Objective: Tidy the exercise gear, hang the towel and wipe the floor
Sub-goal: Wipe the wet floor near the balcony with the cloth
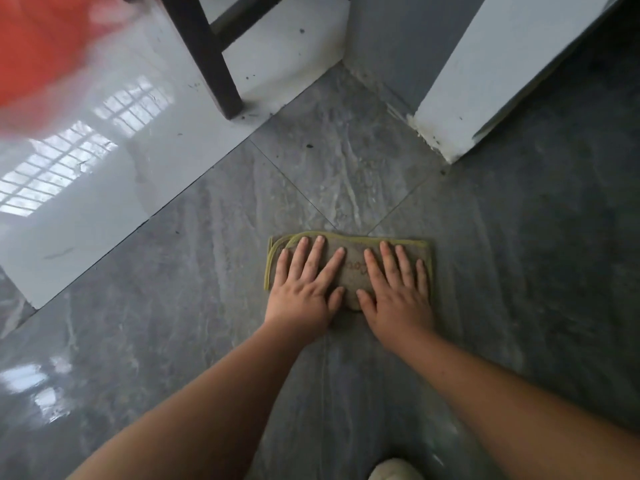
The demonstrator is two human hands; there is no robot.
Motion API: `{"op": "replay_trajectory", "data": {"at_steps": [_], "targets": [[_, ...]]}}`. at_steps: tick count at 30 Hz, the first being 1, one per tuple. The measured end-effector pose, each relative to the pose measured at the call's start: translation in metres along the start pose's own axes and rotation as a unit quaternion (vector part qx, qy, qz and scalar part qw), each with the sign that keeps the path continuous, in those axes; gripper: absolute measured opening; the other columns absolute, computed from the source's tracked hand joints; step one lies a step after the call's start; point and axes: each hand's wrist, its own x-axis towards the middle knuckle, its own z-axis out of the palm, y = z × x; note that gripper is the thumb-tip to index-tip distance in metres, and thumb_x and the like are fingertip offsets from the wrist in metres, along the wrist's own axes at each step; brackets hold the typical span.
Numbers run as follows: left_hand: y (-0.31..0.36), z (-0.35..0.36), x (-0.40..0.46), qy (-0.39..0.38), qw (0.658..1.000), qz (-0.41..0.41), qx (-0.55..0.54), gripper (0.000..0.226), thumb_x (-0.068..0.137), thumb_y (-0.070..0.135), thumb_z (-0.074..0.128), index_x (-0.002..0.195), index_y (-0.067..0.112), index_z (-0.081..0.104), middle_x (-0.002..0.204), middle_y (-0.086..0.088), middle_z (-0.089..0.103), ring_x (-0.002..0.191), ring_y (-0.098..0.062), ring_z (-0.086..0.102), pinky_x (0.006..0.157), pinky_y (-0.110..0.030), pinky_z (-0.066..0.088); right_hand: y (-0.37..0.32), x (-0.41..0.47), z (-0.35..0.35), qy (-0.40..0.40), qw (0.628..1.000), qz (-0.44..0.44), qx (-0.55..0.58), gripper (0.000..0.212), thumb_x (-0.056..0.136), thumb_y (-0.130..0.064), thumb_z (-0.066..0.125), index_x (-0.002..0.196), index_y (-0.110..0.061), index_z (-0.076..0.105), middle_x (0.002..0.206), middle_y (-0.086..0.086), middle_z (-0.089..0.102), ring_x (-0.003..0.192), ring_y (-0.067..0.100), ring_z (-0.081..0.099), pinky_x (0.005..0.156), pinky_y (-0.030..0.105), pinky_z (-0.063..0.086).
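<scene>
The floor-wiping step is judged to be in hand: a folded cloth (349, 268) is pressed flat onto the grey floor (519, 271) near the wall corner (446, 147). The left hand (304, 289) and right hand (398, 292) are laid side by side on it, fingers straight and spread, nothing gripped. Wet streaks are seen ahead. A steady, even push forward is probably called for next.

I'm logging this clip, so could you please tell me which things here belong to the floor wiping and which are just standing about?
In use:
cloth, pressed flat by left hand and right hand
dark floor tiles, streaked

Standing about:
dark furniture leg
white pillar
blurred orange thing
</scene>
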Motion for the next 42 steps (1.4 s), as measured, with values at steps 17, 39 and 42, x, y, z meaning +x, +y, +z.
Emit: {"op": "replay_trajectory", "data": {"at_steps": [17,39,42], "targets": [[-0.036,-0.067,0.159,-0.018,0.999,-0.025,0.026,0.066,0.098,0.061,0.02,0.152,0.044,-0.014,0.165,0.001,-0.016,0.151,-0.022,-0.019,0.12,-0.049,-0.012,0.014,0.17,-0.053,0.039,0.999,0.0,0.01,0.071,0.092,-0.059,0.024,0.157,-0.035,0.008,0.167,-0.004,0.003,0.152,0.021,0.002,0.121,0.051,0.002],[0.003,-0.028,0.018,-0.102,0.99,-0.096,-0.031,0.068,0.101,0.054,0.015,0.151,0.033,-0.026,0.155,-0.004,-0.037,0.143,-0.028,-0.037,0.116,-0.054,-0.021,-0.001,0.073,-0.04,-0.125,0.988,-0.087,-0.038,0.076,0.092,-0.06,0.013,0.153,-0.029,-0.02,0.16,-0.001,-0.031,0.148,0.022,-0.027,0.117,0.051,-0.018],[0.013,-0.01,-0.022,-0.101,0.99,-0.086,-0.041,0.069,0.101,0.054,0.018,0.151,0.033,-0.025,0.154,-0.004,-0.038,0.141,-0.027,-0.038,0.115,-0.054,-0.023,0.0,0.024,-0.024,-0.126,0.986,-0.096,-0.046,0.08,0.087,-0.062,0.01,0.152,-0.027,-0.02,0.16,0.0,-0.028,0.149,0.024,-0.023,0.118,0.052,-0.016]]}}
